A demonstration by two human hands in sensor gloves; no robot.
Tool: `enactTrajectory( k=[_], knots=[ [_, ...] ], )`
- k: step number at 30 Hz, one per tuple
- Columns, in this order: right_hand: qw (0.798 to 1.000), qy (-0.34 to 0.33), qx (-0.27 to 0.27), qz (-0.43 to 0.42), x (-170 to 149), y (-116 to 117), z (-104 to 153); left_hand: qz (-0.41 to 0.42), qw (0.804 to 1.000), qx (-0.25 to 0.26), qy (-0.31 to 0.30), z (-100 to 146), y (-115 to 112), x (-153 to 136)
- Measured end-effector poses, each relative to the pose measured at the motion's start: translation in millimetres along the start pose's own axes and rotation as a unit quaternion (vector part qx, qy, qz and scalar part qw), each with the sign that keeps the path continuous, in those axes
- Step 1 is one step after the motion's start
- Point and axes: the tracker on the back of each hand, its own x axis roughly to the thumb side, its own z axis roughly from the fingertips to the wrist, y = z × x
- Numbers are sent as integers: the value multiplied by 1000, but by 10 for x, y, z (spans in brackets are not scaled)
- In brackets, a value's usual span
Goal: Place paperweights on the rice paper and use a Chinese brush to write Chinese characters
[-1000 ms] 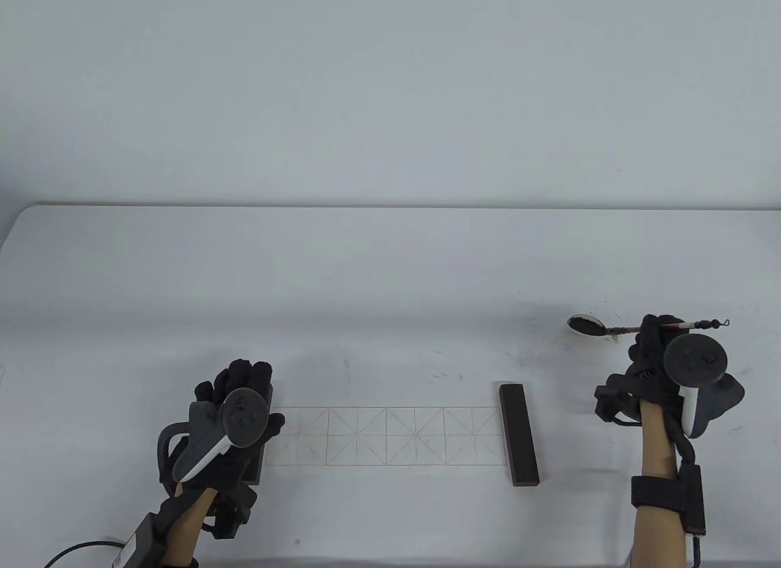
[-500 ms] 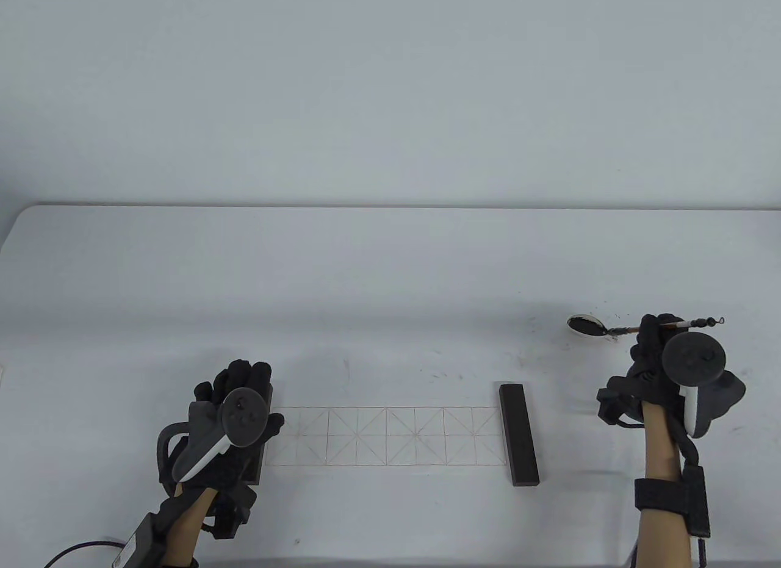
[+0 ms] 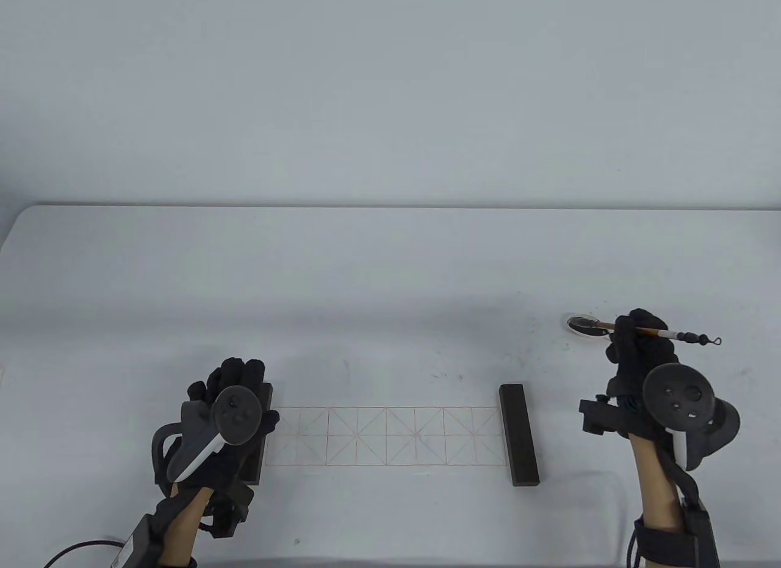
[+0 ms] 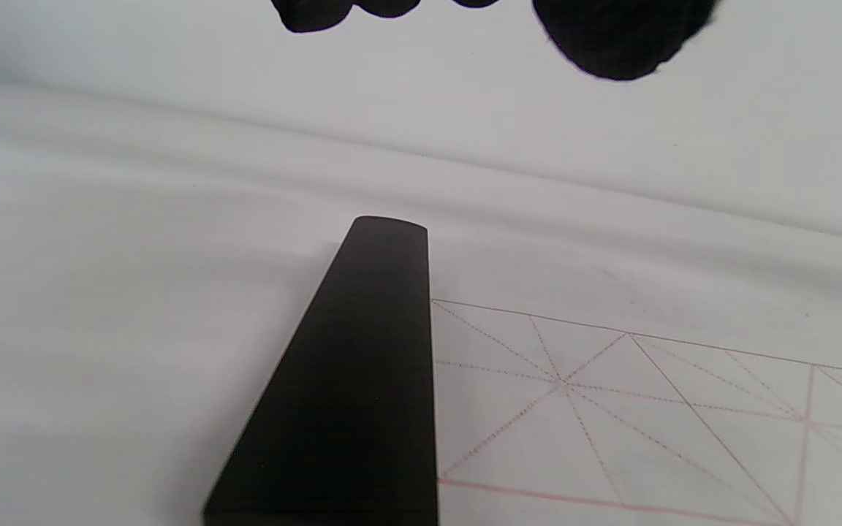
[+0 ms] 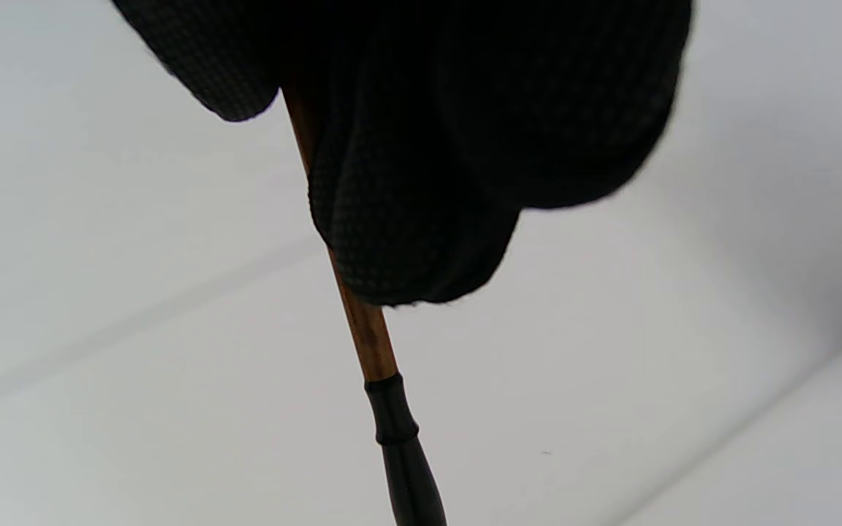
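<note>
The rice paper (image 3: 387, 437), a strip with a red grid (image 4: 633, 409), lies near the table's front. One dark paperweight (image 3: 518, 434) lies across its right end. The other paperweight (image 4: 348, 387) lies along its left end, mostly hidden in the table view under my left hand (image 3: 232, 379). In the left wrist view that hand's fingertips (image 4: 611, 36) hang relaxed above it and hold nothing. My right hand (image 3: 634, 342) grips the brush (image 3: 671, 334) by its brown shaft (image 5: 366, 329). The brush head points left over the small ink dish (image 3: 579, 325).
Dark ink specks dot the white table (image 3: 390, 275) around the dish and behind the paper. The table's far edge meets a plain wall. A cable (image 3: 79, 550) trails from my left wrist at the bottom left corner.
My right hand has drawn back toward me and a little left. The brush has swung so its tail points down to the right. My left hand has shifted slightly left.
</note>
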Motion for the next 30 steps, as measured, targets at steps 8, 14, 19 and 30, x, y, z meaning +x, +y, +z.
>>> enactTrajectory(
  k=[8, 14, 19, 30],
  knots=[
    [985, -161, -10, -53, 976, -6, 556, 5, 1000, 7, 15, -2, 20, -57],
    [962, -262, 17, -72, 1686, 198, 1046, 15, 999, 8, 27, -9, 35, -119],
    [942, -326, 29, -75, 2179, 403, 1421, 22, 999, 7, 31, -14, 38, -146],
    [920, -377, 88, -55, 2681, 907, 1929, 34, 999, 9, 33, -11, 64, -179]
  ],
)
